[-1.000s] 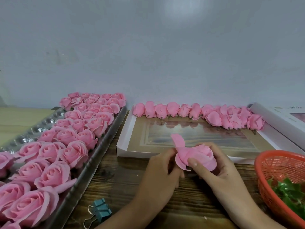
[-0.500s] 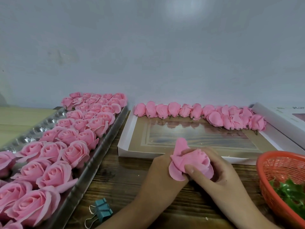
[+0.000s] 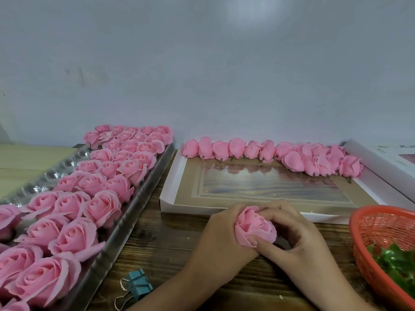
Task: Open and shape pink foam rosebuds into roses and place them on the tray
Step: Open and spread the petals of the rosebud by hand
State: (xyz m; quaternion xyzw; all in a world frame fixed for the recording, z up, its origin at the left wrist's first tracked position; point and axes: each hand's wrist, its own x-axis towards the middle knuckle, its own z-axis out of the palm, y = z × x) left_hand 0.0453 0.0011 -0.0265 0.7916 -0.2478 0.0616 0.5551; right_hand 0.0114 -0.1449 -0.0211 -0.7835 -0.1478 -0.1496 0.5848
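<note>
Both hands hold one pink foam rose [image 3: 256,226] low over the wooden table. My left hand [image 3: 221,241] grips its left side and base. My right hand [image 3: 292,234] curls over its right side, thumb pressing an outer petal at the front. A silver tray [image 3: 134,198] on the left carries several opened pink roses [image 3: 102,207] in rows. A row of closed pink rosebuds [image 3: 235,148] lies along the far edge of a shallow white box [image 3: 166,198].
An orange mesh basket [image 3: 381,223] with green leaves [image 3: 397,263] sits at the right edge. A teal binder clip [image 3: 137,286] lies on the wooden table near the tray's front. A white box lid [image 3: 379,160] leans at far right. A grey wall stands behind.
The outer petal that stuck up from the rose has been folded down against the bloom. Both hands have closed tighter round the rose and dropped slightly toward me.
</note>
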